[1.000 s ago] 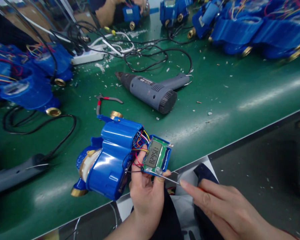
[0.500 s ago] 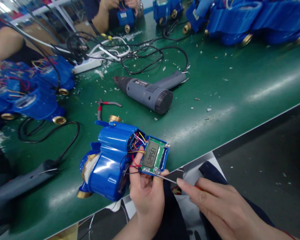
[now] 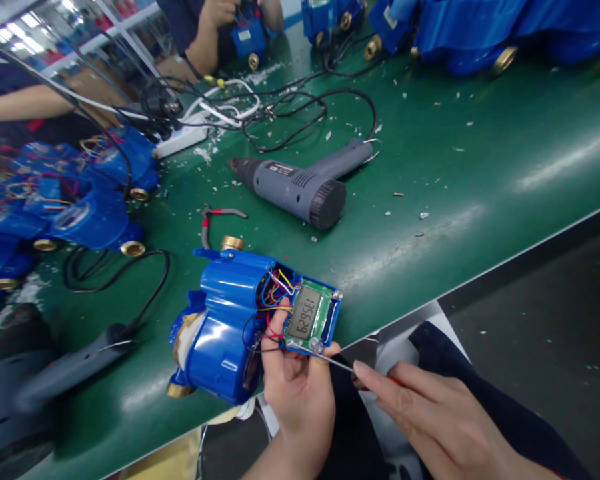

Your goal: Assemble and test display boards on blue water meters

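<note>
My left hand (image 3: 300,387) is closed around the lower end of a green circuit board with a display (image 3: 306,312), set in a blue frame. Digits show on its screen. Coloured wires (image 3: 279,283) run from the board into a blue water meter (image 3: 225,327), which lies tilted on the bench beside the hand. My right hand (image 3: 435,407) grips a screwdriver (image 3: 337,363) with a thin metal shaft; its orange handle is mostly covered by the fingers. The shaft's tip reaches the board's near edge, by a clear round part. Whether it touches a screw I cannot tell.
A grey heat gun (image 3: 295,190) lies beyond the meter, near red-and-grey cutting pliers (image 3: 207,223). Another heat gun (image 3: 25,400) is at the left. More blue meters (image 3: 95,217) crowd the left and far side. Cables and a power strip (image 3: 183,139) lie near co-workers' arms (image 3: 205,40).
The view has shifted slightly, so the bench items sit a little further right. Both hands keep their hold, with the screwdriver tip still at the board's edge. A co-worker's arm at left has moved.
</note>
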Available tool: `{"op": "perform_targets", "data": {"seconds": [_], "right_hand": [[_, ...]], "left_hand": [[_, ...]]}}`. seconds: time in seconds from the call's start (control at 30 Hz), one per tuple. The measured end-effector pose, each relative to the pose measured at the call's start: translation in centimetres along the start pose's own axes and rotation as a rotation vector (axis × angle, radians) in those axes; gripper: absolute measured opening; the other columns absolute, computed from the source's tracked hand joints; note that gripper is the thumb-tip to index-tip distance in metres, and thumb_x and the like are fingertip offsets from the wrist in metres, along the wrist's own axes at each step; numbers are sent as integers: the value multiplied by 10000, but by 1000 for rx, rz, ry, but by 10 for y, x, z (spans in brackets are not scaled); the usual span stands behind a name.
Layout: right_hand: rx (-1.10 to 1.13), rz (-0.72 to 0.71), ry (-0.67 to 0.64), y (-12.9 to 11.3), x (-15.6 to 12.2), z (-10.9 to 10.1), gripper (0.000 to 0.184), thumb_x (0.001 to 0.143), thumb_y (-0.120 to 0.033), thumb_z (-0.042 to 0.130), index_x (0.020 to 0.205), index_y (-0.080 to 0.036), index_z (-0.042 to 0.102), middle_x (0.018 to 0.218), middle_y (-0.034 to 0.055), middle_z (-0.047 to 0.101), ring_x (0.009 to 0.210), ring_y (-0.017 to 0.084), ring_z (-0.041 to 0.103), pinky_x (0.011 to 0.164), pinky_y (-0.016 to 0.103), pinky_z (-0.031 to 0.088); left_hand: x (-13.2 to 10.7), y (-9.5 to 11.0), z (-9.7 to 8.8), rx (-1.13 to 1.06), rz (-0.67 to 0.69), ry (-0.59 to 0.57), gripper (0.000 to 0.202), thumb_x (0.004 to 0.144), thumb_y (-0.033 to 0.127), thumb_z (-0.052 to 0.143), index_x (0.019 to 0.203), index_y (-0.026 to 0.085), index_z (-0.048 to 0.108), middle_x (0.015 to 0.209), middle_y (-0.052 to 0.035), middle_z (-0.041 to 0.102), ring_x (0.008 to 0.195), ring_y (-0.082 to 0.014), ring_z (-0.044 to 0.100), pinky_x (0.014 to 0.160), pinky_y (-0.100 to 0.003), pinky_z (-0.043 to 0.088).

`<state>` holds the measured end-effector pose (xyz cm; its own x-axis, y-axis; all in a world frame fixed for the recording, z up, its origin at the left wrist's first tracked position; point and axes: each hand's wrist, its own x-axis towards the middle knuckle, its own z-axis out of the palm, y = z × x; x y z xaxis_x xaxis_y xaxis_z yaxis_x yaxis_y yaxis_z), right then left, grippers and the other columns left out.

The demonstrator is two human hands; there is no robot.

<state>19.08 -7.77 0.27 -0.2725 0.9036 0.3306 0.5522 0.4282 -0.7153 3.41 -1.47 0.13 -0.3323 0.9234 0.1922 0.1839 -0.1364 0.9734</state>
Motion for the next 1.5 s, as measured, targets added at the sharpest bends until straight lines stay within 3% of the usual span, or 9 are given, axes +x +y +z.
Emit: {"op": "perform_targets", "data": {"seconds": [0.17, 0.37, 0.6, 0.77, 0.97, 1.13, 1.27, 1.4, 1.5], "right_hand": [[10, 21, 41, 0, -4, 8, 482, 940, -32, 385, 1388, -152, 516, 756, 26, 563, 596, 128, 586, 514, 215, 487], [420, 199, -63, 3, -1, 11, 380, 994, -155, 474, 1352, -214, 588, 742, -4, 581, 646, 103, 619, 559, 165, 496], [92, 17, 103, 2, -2, 13, 473, 940, -32, 428, 1377, -161, 557, 771, 30, 591, 634, 130, 599, 543, 210, 477], [526, 211, 18, 1, 4, 14, 396, 966, -143, 496, 1339, -199, 618, 722, 5, 588, 612, 99, 596, 562, 163, 478], [744, 462, -132, 5, 1, 15, 348, 939, -291, 555, 1260, -237, 680, 759, 41, 633, 711, 158, 608, 639, 242, 488], [1044, 608, -195, 5, 1, 17, 392, 924, -456, 620, 1266, -272, 671, 687, -5, 544, 484, 52, 413, 449, 157, 323], [1279, 663, -270, 7, 0, 20, 564, 897, -584, 629, 1333, -226, 616, 471, -72, 350, 415, 33, 294, 429, 141, 241], [1394, 642, -280, 12, -5, 28, 549, 920, -526, 637, 1366, -212, 580, 444, -70, 384, 385, 16, 279, 409, 127, 200], [1495, 595, -259, 13, -6, 36, 519, 929, -504, 640, 1369, -237, 576, 464, -71, 391, 377, 10, 289, 394, 114, 203]], "left_hand": [[1, 1, 0, -11, 16, -24, 631, 692, -56, 742, 1189, 314, 625, 1169, 3, 739, 875, -120, 757, 770, -125, 582], [4, 3, 4, -104, 52, 19, 692, 626, -133, 716, 1143, 326, 680, 1063, 38, 775, 756, -84, 757, 731, -101, 577], [5, 5, 6, -101, 75, 5, 699, 644, -127, 713, 1176, 325, 678, 1047, 18, 784, 743, -91, 760, 711, -99, 580], [5, 8, 7, -129, 71, 22, 681, 622, -133, 703, 1130, 322, 703, 978, 49, 793, 701, -66, 750, 718, -76, 564], [7, 11, 8, -131, 53, 20, 665, 606, -133, 696, 1097, 314, 717, 968, 64, 791, 736, -66, 755, 725, -66, 558], [7, 11, 8, -144, 50, 22, 683, 594, -151, 682, 1082, 325, 716, 987, 70, 788, 720, -69, 756, 718, -80, 570], [6, 8, 5, -123, 49, 0, 644, 620, -121, 702, 1111, 297, 702, 999, 28, 789, 700, -88, 755, 659, -84, 574], [4, 7, 2, -54, 17, -15, 571, 655, -43, 741, 1141, 251, 680, 1121, -48, 759, 766, -137, 765, 662, -134, 595], [3, 8, 4, -64, -12, 9, 589, 631, -35, 756, 1143, 244, 670, 1057, -36, 772, 743, -134, 763, 647, -129, 590]]}}
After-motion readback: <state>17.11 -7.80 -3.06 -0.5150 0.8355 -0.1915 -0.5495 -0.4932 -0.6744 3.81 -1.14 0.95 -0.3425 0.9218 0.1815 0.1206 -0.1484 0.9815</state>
